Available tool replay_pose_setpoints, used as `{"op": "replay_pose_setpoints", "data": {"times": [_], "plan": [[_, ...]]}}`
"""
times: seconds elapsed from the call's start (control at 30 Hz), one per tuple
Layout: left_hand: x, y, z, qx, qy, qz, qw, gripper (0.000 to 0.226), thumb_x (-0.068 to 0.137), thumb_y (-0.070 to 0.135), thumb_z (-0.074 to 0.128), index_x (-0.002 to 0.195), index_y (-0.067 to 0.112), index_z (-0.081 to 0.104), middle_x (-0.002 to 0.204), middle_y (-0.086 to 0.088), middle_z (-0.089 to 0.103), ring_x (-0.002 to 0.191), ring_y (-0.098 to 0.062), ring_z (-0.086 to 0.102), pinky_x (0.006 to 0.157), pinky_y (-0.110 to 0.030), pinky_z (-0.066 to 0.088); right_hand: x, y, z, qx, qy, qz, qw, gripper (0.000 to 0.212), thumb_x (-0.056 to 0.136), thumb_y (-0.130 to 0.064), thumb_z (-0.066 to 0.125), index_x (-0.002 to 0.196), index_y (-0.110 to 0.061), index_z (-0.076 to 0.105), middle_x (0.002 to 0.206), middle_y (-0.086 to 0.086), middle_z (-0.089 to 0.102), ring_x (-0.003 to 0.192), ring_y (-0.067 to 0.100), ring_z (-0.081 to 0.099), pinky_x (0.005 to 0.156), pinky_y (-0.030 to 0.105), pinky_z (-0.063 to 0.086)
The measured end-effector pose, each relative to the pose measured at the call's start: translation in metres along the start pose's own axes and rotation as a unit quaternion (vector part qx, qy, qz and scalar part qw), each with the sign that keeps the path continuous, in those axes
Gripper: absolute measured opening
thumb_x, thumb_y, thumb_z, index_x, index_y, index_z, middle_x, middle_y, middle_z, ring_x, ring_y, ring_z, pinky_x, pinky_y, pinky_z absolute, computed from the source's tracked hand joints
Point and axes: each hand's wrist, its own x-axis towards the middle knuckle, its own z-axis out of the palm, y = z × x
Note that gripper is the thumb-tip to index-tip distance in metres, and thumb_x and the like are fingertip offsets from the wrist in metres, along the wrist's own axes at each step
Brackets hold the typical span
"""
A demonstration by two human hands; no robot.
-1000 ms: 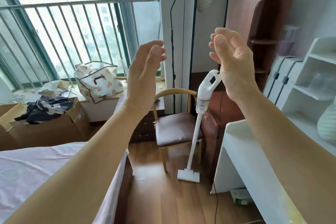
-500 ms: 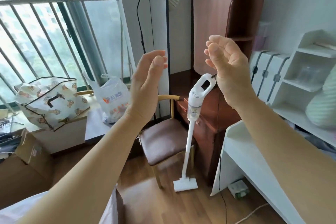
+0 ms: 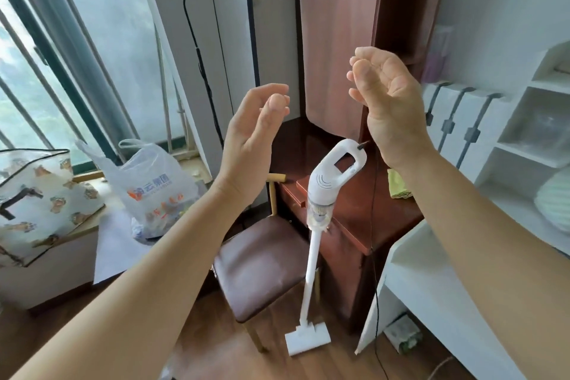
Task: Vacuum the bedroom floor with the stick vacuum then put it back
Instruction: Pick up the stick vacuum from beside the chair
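— Where's the vacuum?
— The vacuum (image 3: 320, 194) stands near-upright on the floor (image 3: 216, 358), between the chair (image 3: 259, 268) and the cabinet (image 3: 345, 256), with its handle below the right hand (image 3: 388, 102).
— And the hands?
— Both are empty, fingers loose. The left hand (image 3: 256, 139) is farther off.

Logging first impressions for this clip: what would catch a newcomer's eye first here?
Two bare hands are raised in the middle of the view, the left hand and the right hand, both holding nothing. Just below and between them a white stick vacuum stands unheld, next to a brown-seated chair and in front of a dark red cabinet.
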Motion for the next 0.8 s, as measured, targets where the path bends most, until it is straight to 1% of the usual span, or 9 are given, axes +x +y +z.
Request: {"op": "replay_pose_setpoints", "data": {"times": [0.07,0.13,0.23,0.27,0.33,0.43,0.5,0.63,0.8], "plan": [[0.012,-0.013,0.001,0.008,-0.008,-0.007,1.000,0.037,0.086,0.049,0.042,0.108,0.024,0.059,0.104,0.002,0.065,0.103,-0.016,0.064,0.096,-0.035,0.048,0.013,0.011,0.002,-0.023,-0.014,0.006,1.000,0.020,0.109,-0.029,0.055,0.128,-0.023,0.058,0.124,-0.008,0.062,0.120,0.007,0.062,0.117,0.041,0.048],[0.027,-0.031,0.002,0.000,-0.027,-0.022,0.999,0.032,0.090,0.046,0.043,0.108,0.026,0.059,0.104,0.003,0.065,0.103,-0.016,0.063,0.097,-0.036,0.048,0.029,0.025,0.005,-0.069,-0.031,0.021,0.997,0.026,0.109,-0.030,0.057,0.133,-0.020,0.059,0.125,-0.008,0.061,0.113,0.001,0.062,0.112,0.032,0.051],[0.038,-0.049,0.005,-0.015,-0.054,-0.030,0.998,0.028,0.094,0.038,0.042,0.109,0.022,0.059,0.102,0.003,0.064,0.102,-0.016,0.063,0.095,-0.033,0.049,0.042,0.040,0.005,-0.139,-0.080,0.063,0.985,0.042,0.108,-0.033,0.059,0.143,-0.011,0.058,0.130,-0.006,0.060,0.120,0.006,0.059,0.102,0.014,0.048],[0.042,-0.056,0.007,-0.018,-0.066,-0.035,0.997,0.029,0.094,0.037,0.042,0.110,0.020,0.059,0.101,0.003,0.064,0.102,-0.017,0.063,0.095,-0.033,0.049,0.045,0.047,0.005,-0.160,-0.088,0.079,0.980,0.044,0.107,-0.034,0.060,0.145,-0.010,0.058,0.131,-0.005,0.059,0.125,0.009,0.059,0.104,0.014,0.048],[0.046,-0.071,0.008,-0.023,-0.075,-0.039,0.996,0.033,0.093,0.039,0.041,0.112,0.018,0.059,0.101,0.002,0.064,0.102,-0.017,0.063,0.095,-0.033,0.049,0.050,0.064,0.008,-0.195,-0.108,0.105,0.969,0.046,0.105,-0.034,0.062,0.144,-0.009,0.058,0.131,-0.003,0.059,0.132,0.016,0.059,0.114,0.028,0.047],[0.047,-0.088,0.011,-0.031,-0.089,-0.058,0.994,0.040,0.091,0.045,0.041,0.113,0.017,0.059,0.102,0.004,0.064,0.099,-0.011,0.064,0.092,-0.027,0.049,0.058,0.086,0.011,-0.216,-0.128,0.144,0.957,0.045,0.103,-0.034,0.067,0.141,-0.011,0.061,0.128,0.000,0.059,0.127,0.018,0.060,0.117,0.041,0.047],[0.046,-0.096,0.011,-0.032,-0.096,-0.070,0.992,0.037,0.093,0.041,0.041,0.113,0.016,0.059,0.102,0.004,0.064,0.098,-0.010,0.064,0.092,-0.027,0.049,0.061,0.099,0.012,-0.223,-0.137,0.155,0.953,0.044,0.102,-0.036,0.068,0.139,-0.013,0.062,0.125,-0.001,0.060,0.121,0.016,0.061,0.116,0.042,0.047],[0.041,-0.106,0.013,-0.020,-0.088,-0.090,0.992,0.034,0.094,0.038,0.040,0.113,0.019,0.059,0.105,0.004,0.063,0.099,-0.009,0.063,0.090,-0.023,0.049,0.066,0.121,0.013,-0.223,-0.154,0.164,0.948,0.044,0.102,-0.038,0.068,0.139,-0.015,0.062,0.119,-0.006,0.060,0.125,0.020,0.060,0.116,0.044,0.047],[0.035,-0.114,0.031,-0.006,-0.059,-0.115,0.992,0.032,0.094,0.039,0.040,0.112,0.020,0.059,0.106,0.002,0.063,0.097,-0.008,0.064,0.088,-0.023,0.049,0.069,0.138,0.004,-0.218,-0.185,0.164,0.944,0.045,0.102,-0.039,0.068,0.139,-0.014,0.063,0.103,-0.019,0.060,0.114,0.015,0.060,0.102,0.031,0.046]]}}
